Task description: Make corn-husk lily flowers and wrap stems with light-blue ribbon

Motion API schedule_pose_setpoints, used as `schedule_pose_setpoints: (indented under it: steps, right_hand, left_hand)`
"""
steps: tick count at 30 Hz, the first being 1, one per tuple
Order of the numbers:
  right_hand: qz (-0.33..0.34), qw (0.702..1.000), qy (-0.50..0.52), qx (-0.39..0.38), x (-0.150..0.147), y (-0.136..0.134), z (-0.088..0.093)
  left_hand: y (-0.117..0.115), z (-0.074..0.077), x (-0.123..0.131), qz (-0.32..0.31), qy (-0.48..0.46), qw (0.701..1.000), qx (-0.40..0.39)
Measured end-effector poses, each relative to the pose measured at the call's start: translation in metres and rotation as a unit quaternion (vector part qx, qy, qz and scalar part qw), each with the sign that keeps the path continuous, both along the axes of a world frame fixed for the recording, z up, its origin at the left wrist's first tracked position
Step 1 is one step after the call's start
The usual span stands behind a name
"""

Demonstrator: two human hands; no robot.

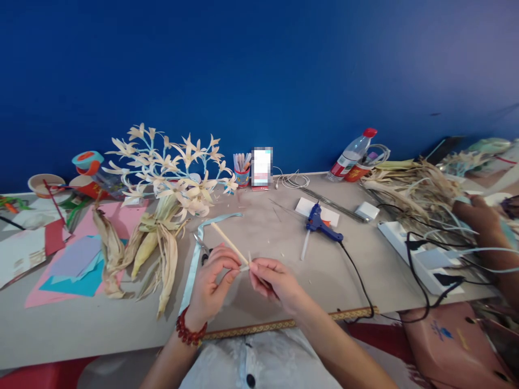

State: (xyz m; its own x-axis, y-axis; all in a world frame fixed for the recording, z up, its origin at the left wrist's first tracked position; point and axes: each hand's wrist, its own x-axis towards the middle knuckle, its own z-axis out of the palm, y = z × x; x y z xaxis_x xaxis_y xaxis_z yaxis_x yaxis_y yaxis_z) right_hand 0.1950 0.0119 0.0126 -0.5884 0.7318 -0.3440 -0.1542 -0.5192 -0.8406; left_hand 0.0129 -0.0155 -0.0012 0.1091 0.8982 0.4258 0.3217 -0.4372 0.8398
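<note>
My left hand (213, 275), with a red bead bracelet at its wrist, and my right hand (278, 278) meet fingertip to fingertip above the table. Between them a thin pale stick (227, 240) slants up to the left, its near end at the fingertips. A small whitish strip (250, 258) shows there too, pinched by both hands. Which fingers bear the stick itself is partly hidden. Beside my left hand lie scissors (201, 244) and a light blue ribbon (188, 289). Farther right rests a blue glue gun (318, 221), a glue stick at its rear.
Pale husk flowers (188, 156) stand behind dried corn husks (164, 265) and coloured paper (77, 265) on the left. A lit phone (262, 166) leans against the wall. To the right are a bottle (351, 156), a power strip (409, 254) with cables, and another person's hand (480, 216).
</note>
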Motion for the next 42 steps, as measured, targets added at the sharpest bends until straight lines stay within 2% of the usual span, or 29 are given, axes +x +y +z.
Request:
schedule_pose_setpoints:
  steps: [6, 10, 12, 15, 16, 18, 20, 22, 24, 29, 32, 35, 39, 42]
  right_hand:
    - [0.004, 0.993, 0.086, -0.076, 0.012, 0.004, 0.006]
    - [0.003, 0.988, 0.125, -0.091, 0.033, 0.013, 0.007]
    - [-0.040, 0.991, 0.109, -0.066, 0.040, 0.017, 0.003]
    - [-0.116, 0.993, 0.001, 0.011, 0.036, 0.017, -0.009]
    - [-0.114, 0.991, -0.045, 0.046, 0.032, 0.015, -0.013]
    - [-0.043, 0.986, -0.103, 0.125, 0.019, 0.008, -0.020]
    - [0.000, 0.970, -0.130, 0.207, 0.006, 0.002, -0.021]
    - [-0.001, 0.955, -0.145, 0.260, -0.002, 0.000, -0.020]
    - [-0.013, 0.956, -0.146, 0.255, -0.006, 0.001, -0.019]
    - [-0.036, 0.988, -0.093, 0.117, -0.002, 0.009, -0.020]
    - [-0.049, 0.990, -0.091, 0.100, 0.000, 0.009, -0.021]
    - [-0.034, 0.983, -0.106, 0.148, -0.002, 0.005, -0.021]
    - [-0.015, 0.946, -0.169, 0.278, -0.005, 0.000, -0.019]
    - [-0.011, 0.935, -0.186, 0.301, -0.006, -0.001, -0.018]
  left_hand:
    - [0.003, -0.010, -0.005, 0.008, -0.016, 1.000, 0.000]
    - [0.004, -0.017, -0.005, 0.008, -0.038, 0.999, -0.013]
    - [0.004, -0.019, -0.005, 0.017, -0.055, 0.998, -0.028]
    - [0.004, -0.018, -0.002, 0.026, -0.074, 0.996, -0.044]
    - [0.004, -0.016, 0.000, 0.027, -0.074, 0.996, -0.043]
    - [0.004, -0.013, 0.002, 0.028, -0.061, 0.997, -0.042]
    - [0.005, -0.010, 0.005, 0.027, -0.035, 0.998, -0.049]
    - [0.005, -0.009, 0.006, 0.025, -0.013, 0.998, -0.057]
    - [0.004, -0.010, 0.005, 0.016, -0.005, 0.998, -0.067]
    - [0.001, -0.022, -0.003, 0.007, -0.030, 0.992, -0.119]
    - [0.000, -0.024, -0.003, 0.005, -0.049, 0.989, -0.137]
    - [0.000, -0.019, 0.000, -0.002, -0.046, 0.993, -0.108]
    - [0.001, -0.010, 0.006, -0.003, -0.042, 0.996, -0.080]
    - [0.001, -0.008, 0.006, -0.015, -0.046, 0.996, -0.081]
